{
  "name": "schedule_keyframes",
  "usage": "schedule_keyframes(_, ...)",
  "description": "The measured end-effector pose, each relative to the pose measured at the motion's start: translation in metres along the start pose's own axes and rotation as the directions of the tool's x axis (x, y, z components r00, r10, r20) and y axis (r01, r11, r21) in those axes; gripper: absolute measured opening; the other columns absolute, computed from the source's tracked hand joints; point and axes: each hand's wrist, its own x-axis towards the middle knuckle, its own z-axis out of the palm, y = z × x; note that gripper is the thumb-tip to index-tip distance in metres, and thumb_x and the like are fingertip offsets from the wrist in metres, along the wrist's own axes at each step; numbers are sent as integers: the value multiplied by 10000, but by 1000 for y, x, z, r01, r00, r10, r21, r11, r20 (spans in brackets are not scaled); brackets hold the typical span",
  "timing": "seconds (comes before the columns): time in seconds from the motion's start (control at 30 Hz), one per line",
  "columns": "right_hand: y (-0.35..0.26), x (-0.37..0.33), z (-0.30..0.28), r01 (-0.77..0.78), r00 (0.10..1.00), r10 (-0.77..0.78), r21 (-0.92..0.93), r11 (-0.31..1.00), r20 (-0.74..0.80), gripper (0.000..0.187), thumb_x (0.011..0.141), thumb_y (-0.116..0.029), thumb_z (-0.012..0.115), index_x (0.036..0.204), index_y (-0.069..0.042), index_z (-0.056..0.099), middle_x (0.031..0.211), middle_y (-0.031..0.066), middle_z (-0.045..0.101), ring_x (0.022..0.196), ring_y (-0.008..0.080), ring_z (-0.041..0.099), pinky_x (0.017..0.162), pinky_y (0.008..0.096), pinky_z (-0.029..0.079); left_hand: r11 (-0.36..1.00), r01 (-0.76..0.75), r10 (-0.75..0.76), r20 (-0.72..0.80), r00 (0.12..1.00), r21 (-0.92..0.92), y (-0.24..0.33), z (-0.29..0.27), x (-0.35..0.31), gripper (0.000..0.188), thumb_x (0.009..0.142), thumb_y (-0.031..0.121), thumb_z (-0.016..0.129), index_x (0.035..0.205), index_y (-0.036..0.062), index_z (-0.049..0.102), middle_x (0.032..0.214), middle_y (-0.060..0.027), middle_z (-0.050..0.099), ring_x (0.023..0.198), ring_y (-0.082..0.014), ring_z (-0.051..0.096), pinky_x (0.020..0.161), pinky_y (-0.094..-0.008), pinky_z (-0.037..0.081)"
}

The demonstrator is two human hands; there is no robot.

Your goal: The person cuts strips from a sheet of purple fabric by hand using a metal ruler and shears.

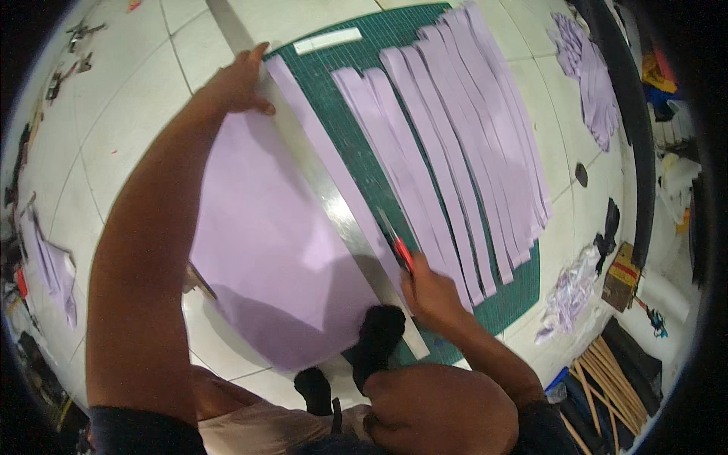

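Note:
A large sheet of lilac fabric (258,220) lies on the floor and partly on a green cutting mat (523,292). Across it runs a long metal ruler (331,199), slanting from far left to near right. My left hand (244,82) presses near the ruler's far part, thumb and fingers spread. In my right hand (436,296) is a red cutter knife (403,252), its thin blade pointing away over the mat, right of the ruler. A narrow lilac strip (326,159) shows along the ruler's right edge. Several cut lilac strips (455,136) lie side by side farther right.
My black-socked foot (379,334) rests by the ruler's near end. A white bar (327,41) lies on the mat's far edge. Bunched lilac strips (591,83), shiny lilac scraps (569,292) and wooden sticks (610,379) lie at right. Another lilac piece (53,265) is at left.

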Motion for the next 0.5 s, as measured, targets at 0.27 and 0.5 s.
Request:
schedule_keyframes(0.27,-154,187,-53,381,890,-358,28,924,-281,291,982,-218,488,1093,38,405,815,315,638,789,498,638,728,574,490,997,78,-78,-14,997,23,14,-7,-12,1323,556,299,964,1570,127,132,1514,-208,396,1298,-418,512,1097,-482,448)
schedule_keyframes(0.5,-204,225,-59,376,888,-342,55,925,-309,329,960,-199,513,1103,83,422,951,345,656,914,516,645,824,563,504,998,49,-49,-17,999,39,20,-14,-17,1312,555,271,967,1556,99,136,1486,-251,407,1309,-418,497,1113,-483,418)
